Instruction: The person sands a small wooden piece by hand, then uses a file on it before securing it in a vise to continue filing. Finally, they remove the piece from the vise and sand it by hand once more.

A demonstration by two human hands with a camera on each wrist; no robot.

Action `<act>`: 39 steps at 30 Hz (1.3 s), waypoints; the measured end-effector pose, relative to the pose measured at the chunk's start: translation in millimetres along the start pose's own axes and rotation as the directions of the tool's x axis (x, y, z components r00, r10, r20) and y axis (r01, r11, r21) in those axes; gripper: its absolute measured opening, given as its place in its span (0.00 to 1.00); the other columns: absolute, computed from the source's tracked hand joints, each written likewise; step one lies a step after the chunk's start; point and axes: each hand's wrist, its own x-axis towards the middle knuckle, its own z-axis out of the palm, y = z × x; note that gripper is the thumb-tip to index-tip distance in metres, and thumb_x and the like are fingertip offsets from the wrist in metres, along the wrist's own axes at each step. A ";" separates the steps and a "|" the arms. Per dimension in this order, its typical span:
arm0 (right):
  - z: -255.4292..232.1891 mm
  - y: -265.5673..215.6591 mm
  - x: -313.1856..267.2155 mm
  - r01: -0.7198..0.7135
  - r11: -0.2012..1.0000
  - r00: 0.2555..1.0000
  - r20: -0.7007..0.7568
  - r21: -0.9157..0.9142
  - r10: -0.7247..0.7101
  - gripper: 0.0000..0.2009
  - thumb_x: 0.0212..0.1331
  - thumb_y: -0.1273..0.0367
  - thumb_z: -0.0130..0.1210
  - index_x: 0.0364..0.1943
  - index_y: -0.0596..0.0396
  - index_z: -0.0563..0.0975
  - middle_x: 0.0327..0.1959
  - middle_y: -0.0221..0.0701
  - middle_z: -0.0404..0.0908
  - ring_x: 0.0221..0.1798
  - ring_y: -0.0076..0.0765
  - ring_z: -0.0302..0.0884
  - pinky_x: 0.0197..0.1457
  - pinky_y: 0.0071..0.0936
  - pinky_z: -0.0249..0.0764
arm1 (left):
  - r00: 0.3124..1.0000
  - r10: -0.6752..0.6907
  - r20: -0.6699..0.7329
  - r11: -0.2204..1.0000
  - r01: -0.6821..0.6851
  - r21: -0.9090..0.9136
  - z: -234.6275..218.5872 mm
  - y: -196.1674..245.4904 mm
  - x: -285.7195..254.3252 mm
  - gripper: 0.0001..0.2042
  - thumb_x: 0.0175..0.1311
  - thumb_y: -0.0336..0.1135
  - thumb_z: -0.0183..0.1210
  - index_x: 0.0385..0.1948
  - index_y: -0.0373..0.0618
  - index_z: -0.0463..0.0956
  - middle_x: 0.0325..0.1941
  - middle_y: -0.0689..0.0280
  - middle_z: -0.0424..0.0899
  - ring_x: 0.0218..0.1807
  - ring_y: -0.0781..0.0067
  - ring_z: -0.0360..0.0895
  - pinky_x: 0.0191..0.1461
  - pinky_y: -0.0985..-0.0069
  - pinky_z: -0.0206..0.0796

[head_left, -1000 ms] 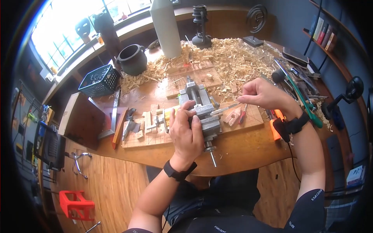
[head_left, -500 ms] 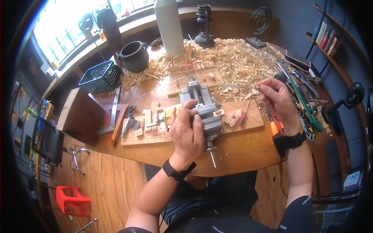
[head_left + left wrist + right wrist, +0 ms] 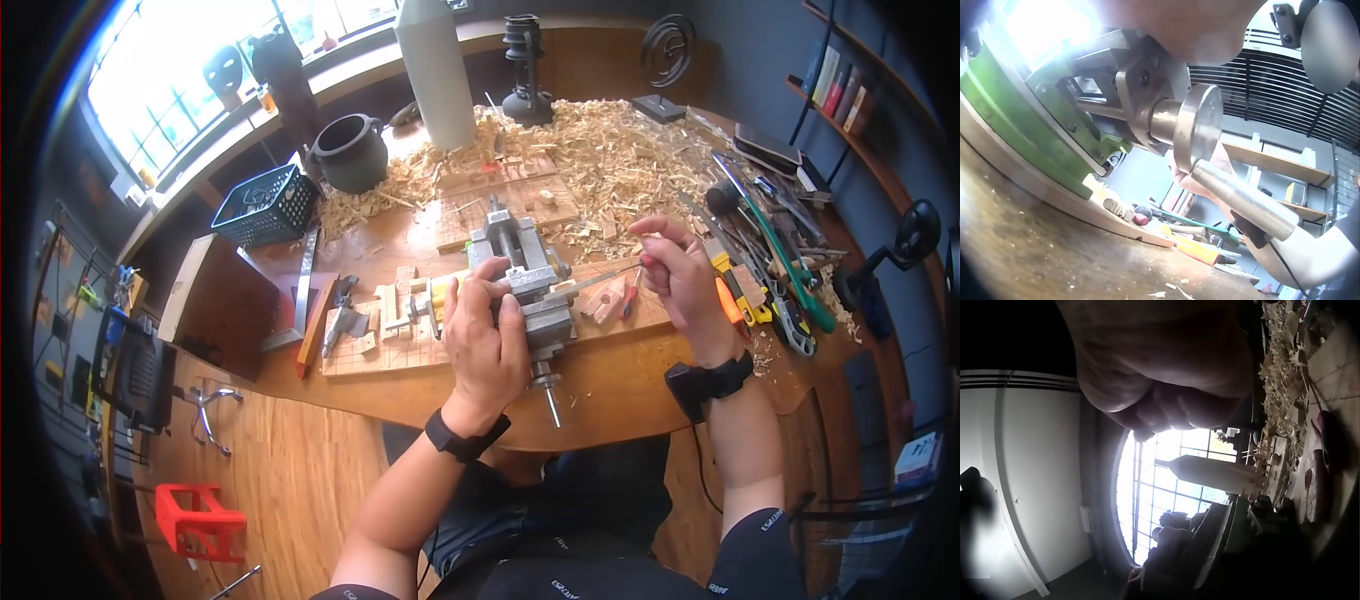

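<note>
A metal bench vise (image 3: pixel 545 318) stands on a wooden board (image 3: pixel 390 355). My left hand (image 3: pixel 480 345) lies over the vise with fingers and thumb curled onto its top; from below, the left wrist view shows the vise's round screw end and bar handle (image 3: pixel 1247 200). At the vise's right side a small pale wooden piece (image 3: pixel 566 290) sticks out. My right hand (image 3: pixel 685 280) pinches a slim needle file (image 3: pixel 610 274) between thumb and fingers, its far end pointing left and overlapping the wooden piece in the head view. Curled fingers hide the file's handle end.
Right of the board lie an orange-and-yellow cutter (image 3: pixel 735 295) and several hand tools. A red-handled screwdriver (image 3: pixel 629 300) rests near a notched block. Wood shavings (image 3: pixel 620 150) heap at the back. A wooden box (image 3: pixel 215 305) and a blue basket (image 3: pixel 262 205) stand left.
My right hand first drew the file up and right, away from the vise, then brought it back down and left to the wooden piece. The left hand has stayed on the vise.
</note>
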 end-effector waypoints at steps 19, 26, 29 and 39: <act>-12.9 4.0 10.2 0.097 0.966 0.982 0.180 -0.238 -0.054 0.09 0.72 0.74 0.54 0.47 0.55 0.86 0.30 0.17 0.78 0.27 0.08 0.64 0.30 0.12 0.62 | 1.000 -0.011 0.007 1.000 0.011 0.008 0.2 -0.7 -0.9 0.06 0.70 0.30 0.50 0.43 0.40 0.72 0.59 0.53 0.83 0.59 0.43 0.79 0.76 0.41 0.50; -14.5 -2.2 11.3 0.049 0.972 0.978 0.209 -0.230 0.001 0.09 0.71 0.74 0.54 0.46 0.55 0.86 0.31 0.18 0.78 0.29 0.09 0.66 0.31 0.12 0.62 | 1.000 0.005 0.008 1.000 -0.005 0.013 -0.1 -2.2 -1.1 0.06 0.70 0.30 0.50 0.43 0.40 0.72 0.59 0.52 0.83 0.59 0.43 0.79 0.76 0.41 0.50; -13.1 -0.3 4.1 0.119 0.919 0.982 0.180 -0.377 -0.053 0.09 0.70 0.74 0.54 0.45 0.55 0.86 0.31 0.19 0.79 0.31 0.10 0.68 0.33 0.12 0.64 | 1.000 0.005 0.010 1.000 -0.005 0.020 0.6 -2.8 -2.0 0.06 0.70 0.30 0.50 0.43 0.40 0.71 0.59 0.52 0.83 0.59 0.43 0.79 0.76 0.41 0.50; -18.1 -4.4 2.8 0.102 0.927 0.986 0.160 -0.362 -0.046 0.10 0.68 0.74 0.54 0.43 0.55 0.87 0.31 0.20 0.81 0.33 0.12 0.71 0.37 0.14 0.67 | 1.000 0.011 -0.008 1.000 -0.012 -0.028 2.9 -4.8 -1.7 0.06 0.69 0.30 0.50 0.42 0.40 0.72 0.59 0.51 0.83 0.58 0.42 0.79 0.76 0.41 0.51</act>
